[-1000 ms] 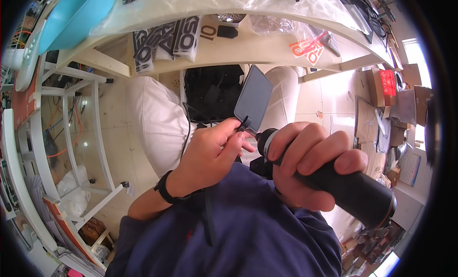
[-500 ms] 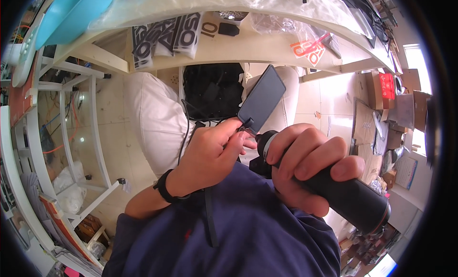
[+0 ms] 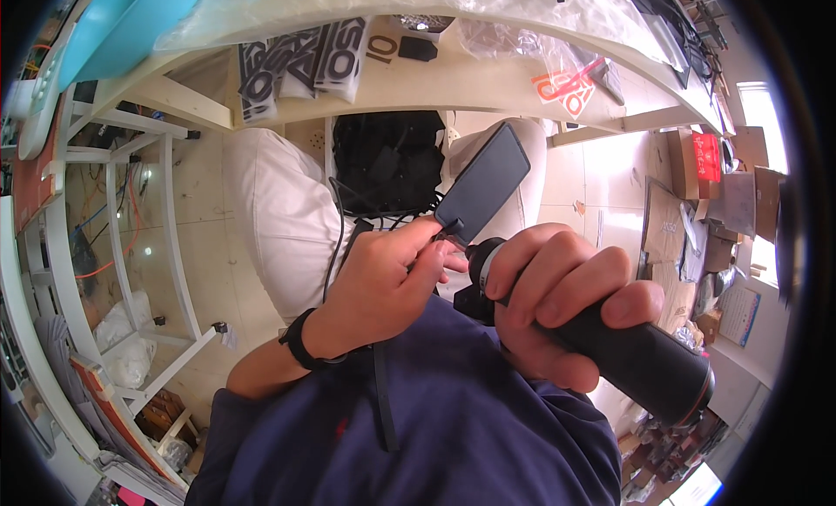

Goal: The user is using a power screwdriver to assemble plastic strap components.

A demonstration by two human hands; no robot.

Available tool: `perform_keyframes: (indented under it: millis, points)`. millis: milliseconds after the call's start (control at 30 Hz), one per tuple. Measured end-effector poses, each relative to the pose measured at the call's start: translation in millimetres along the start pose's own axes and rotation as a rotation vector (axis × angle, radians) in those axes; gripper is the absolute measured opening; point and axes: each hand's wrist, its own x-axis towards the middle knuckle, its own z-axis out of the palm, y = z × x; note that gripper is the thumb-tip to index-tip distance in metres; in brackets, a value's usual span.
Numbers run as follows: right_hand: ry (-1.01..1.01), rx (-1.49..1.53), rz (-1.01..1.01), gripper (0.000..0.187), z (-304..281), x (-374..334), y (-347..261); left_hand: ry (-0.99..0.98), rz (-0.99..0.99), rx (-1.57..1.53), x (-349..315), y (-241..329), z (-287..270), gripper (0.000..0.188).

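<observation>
My left hand point(image 3: 383, 284), a black band on its wrist, pinches one end of a flat dark-grey rectangular panel point(image 3: 488, 182) over my lap. A short black peg point(image 3: 454, 226) stands up near the held end. In my right hand point(image 3: 575, 306) is a thick black cylindrical electric screwdriver point(image 3: 640, 367), gripped round its body. Its nose point(image 3: 481, 260) points left at my left fingertips, close to the panel's held end. My fingers hide whether the tip touches anything. Between my knees is a black-lined bin point(image 3: 387, 162).
Ahead stands a pale workbench point(image 3: 418, 92) with printed plastic bags point(image 3: 340, 62), a small black piece point(image 3: 418, 49) and clear film point(image 3: 505, 40). A blue tub point(image 3: 131, 27) sits at far left, above a white metal frame point(image 3: 174, 236). Cardboard boxes point(image 3: 688, 166) line the right side.
The panel has shifted slightly to the right, its far end dipping a little. Both hands keep their grips and have hardly moved.
</observation>
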Motion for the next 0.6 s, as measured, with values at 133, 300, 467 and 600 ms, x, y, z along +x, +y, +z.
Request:
perform_keyframes:
  millis: [133,300,467,600]
  points:
    - [-0.028,-0.034,0.047,0.045,-6.9,-2.9,4.2,-0.019,0.042,0.016,9.5,-15.5,1.7,0.017]
    - [0.289,-0.071,0.196,0.048,-7.2,-15.4,3.4,0.067,-0.090,0.516,49.9,-56.5,-12.1,0.048]
    - [0.421,-0.168,0.202,0.049,-19.2,-11.0,-1.1,0.219,0.165,0.425,87.3,-4.2,-38.7,0.027]
    - [0.468,-0.183,0.186,0.046,-24.9,-10.8,1.2,0.331,0.582,0.765,156.0,63.5,-49.4,0.018]
